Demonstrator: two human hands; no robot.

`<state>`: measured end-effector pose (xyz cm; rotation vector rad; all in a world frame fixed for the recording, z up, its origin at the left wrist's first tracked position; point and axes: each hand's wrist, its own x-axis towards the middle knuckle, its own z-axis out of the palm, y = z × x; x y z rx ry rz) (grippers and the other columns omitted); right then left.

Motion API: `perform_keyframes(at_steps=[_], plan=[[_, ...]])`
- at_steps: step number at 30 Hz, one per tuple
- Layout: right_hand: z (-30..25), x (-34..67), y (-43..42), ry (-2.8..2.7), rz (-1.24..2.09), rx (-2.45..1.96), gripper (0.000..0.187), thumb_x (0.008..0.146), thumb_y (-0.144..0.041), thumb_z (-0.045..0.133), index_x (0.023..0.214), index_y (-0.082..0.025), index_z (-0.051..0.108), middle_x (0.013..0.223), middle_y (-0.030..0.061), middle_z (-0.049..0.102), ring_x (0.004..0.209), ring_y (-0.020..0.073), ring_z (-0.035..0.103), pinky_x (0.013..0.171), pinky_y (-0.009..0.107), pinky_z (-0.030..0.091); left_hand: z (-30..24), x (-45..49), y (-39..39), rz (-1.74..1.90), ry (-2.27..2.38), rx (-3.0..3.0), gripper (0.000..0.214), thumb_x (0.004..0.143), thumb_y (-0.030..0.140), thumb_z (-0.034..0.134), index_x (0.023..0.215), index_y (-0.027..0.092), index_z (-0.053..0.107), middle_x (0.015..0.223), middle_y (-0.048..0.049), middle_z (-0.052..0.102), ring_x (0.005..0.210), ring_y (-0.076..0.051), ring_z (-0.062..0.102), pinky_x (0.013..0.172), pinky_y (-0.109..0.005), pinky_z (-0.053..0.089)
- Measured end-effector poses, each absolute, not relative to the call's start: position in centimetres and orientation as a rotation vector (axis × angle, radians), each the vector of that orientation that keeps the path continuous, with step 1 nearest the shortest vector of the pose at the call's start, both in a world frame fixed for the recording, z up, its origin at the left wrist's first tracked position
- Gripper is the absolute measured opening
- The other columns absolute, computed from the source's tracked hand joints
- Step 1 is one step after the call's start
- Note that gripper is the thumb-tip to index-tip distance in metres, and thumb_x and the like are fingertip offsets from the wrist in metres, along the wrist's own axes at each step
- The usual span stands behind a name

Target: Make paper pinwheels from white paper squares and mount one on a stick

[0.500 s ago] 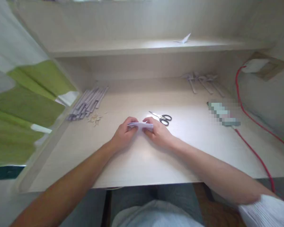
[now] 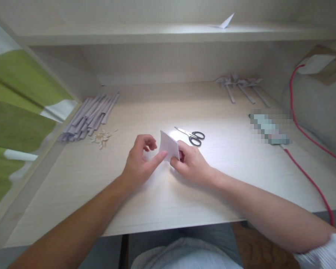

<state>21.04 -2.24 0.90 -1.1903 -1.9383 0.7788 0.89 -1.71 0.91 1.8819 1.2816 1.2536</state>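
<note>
A small folded piece of white paper [image 2: 168,145] stands tilted above the desk, its flat face turned toward me. My right hand [image 2: 192,160] pinches its right edge between thumb and fingers. On the other side, my left hand [image 2: 142,158] is open, with the fingers curled apart from the sheet and the thumb tip at its lower left edge. Just behind the right hand lie scissors [image 2: 190,136] with black handles, blades pointing to the back left.
Rolled paper sticks [image 2: 91,114] lie at the left beside small pale scraps [image 2: 101,138]. Several paper pinwheels [image 2: 242,85] rest at the back right, near a blurred phone [image 2: 268,129] on a red cable [image 2: 308,179]. A folded white paper piece [image 2: 226,21] sits on the shelf [image 2: 128,35].
The paper has turned from edge-on to showing its broad face. My left hand has loosened its grip and shifted left, while the right hand keeps hold. The camera view has also shifted.
</note>
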Motion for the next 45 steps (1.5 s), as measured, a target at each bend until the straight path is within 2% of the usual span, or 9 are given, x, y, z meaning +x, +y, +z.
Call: perform_keyframes(at_steps=[2,5,17,20,24,28,34,39,45], plan=[[1.0,20.8,-2.6,-1.942,0.816,-1.163,0.018,0.081,-0.019,0.061,0.079,-0.023,0.044,0.065,-0.0056,0.047,0.058,0.0116,0.042,0.056,0.026,0.028,1.0,1.1,-2.1,1.151,1.000,1.795,0.024,0.089,0.034,0.076,0.102,0.021,0.062,0.100,-0.0032,0.063,0.096,-0.019,0.063,0.090,-0.035,0.051],[1.1,20.5,-3.0,-1.964,0.869,-1.074,0.022,0.078,-0.021,0.066,0.080,-0.023,0.044,0.066,-0.0063,0.048,0.058,0.0109,0.042,0.057,0.026,0.030,1.0,1.4,-2.5,1.088,0.773,1.667,0.023,0.087,0.032,0.079,0.101,0.020,0.066,0.101,-0.0049,0.064,0.098,-0.021,0.066,0.091,-0.036,0.055],[3.6,20.5,-4.4,-1.865,1.110,-0.853,0.044,0.068,-0.022,0.081,0.076,-0.025,0.038,0.067,-0.0075,0.045,0.060,0.0110,0.041,0.057,0.027,0.033,2.3,1.2,-3.9,1.201,0.623,1.717,0.017,0.091,0.019,0.073,0.107,0.020,0.069,0.095,-0.0039,0.068,0.087,-0.017,0.068,0.080,-0.029,0.055],[3.6,20.7,-4.4,-1.846,1.184,-0.775,0.038,0.072,-0.021,0.079,0.075,-0.023,0.042,0.068,-0.0063,0.046,0.061,0.0119,0.043,0.058,0.028,0.034,2.6,1.2,-4.1,1.199,0.552,1.739,0.016,0.091,0.016,0.072,0.106,0.019,0.068,0.093,-0.0044,0.069,0.086,-0.017,0.068,0.079,-0.029,0.054],[3.2,21.2,-4.0,-1.604,1.444,-0.628,0.021,0.085,-0.029,0.071,0.080,-0.021,0.053,0.073,-0.0020,0.053,0.067,0.0142,0.048,0.062,0.029,0.038,2.8,1.2,-4.1,1.185,0.565,1.790,0.015,0.090,0.017,0.073,0.104,0.018,0.069,0.092,-0.0046,0.069,0.085,-0.017,0.066,0.078,-0.030,0.052],[2.9,21.2,-4.0,-1.400,1.590,-0.613,0.020,0.095,-0.033,0.067,0.084,-0.020,0.057,0.066,-0.0034,0.056,0.060,0.0126,0.049,0.058,0.027,0.038,2.8,1.2,-4.2,1.115,0.555,1.833,0.011,0.091,0.016,0.072,0.101,0.017,0.069,0.091,-0.0051,0.070,0.084,-0.017,0.065,0.079,-0.030,0.051],[3.1,20.8,-4.1,-1.408,1.600,-0.611,0.027,0.092,-0.037,0.074,0.082,-0.019,0.057,0.068,-0.0032,0.059,0.058,0.0104,0.052,0.055,0.024,0.041,3.0,1.2,-4.5,1.100,0.574,1.842,0.009,0.092,0.020,0.071,0.100,0.018,0.069,0.090,-0.0064,0.071,0.083,-0.019,0.067,0.077,-0.032,0.053],[3.2,20.9,-4.3,-1.450,1.572,-0.632,0.025,0.095,-0.037,0.071,0.084,-0.018,0.060,0.069,-0.0029,0.059,0.059,0.0108,0.052,0.056,0.025,0.043,3.1,1.2,-4.5,1.103,0.559,1.872,0.009,0.092,0.019,0.069,0.101,0.018,0.069,0.089,-0.0067,0.071,0.082,-0.019,0.067,0.076,-0.032,0.054],[3.1,20.9,-4.6,-1.536,1.424,-0.573,0.019,0.090,-0.028,0.077,0.087,-0.018,0.061,0.077,-0.0009,0.062,0.068,0.0120,0.056,0.063,0.026,0.046,3.3,1.3,-4.5,1.183,0.570,1.950,0.012,0.089,0.019,0.071,0.100,0.018,0.067,0.085,-0.0047,0.065,0.075,-0.016,0.062,0.068,-0.029,0.052]])
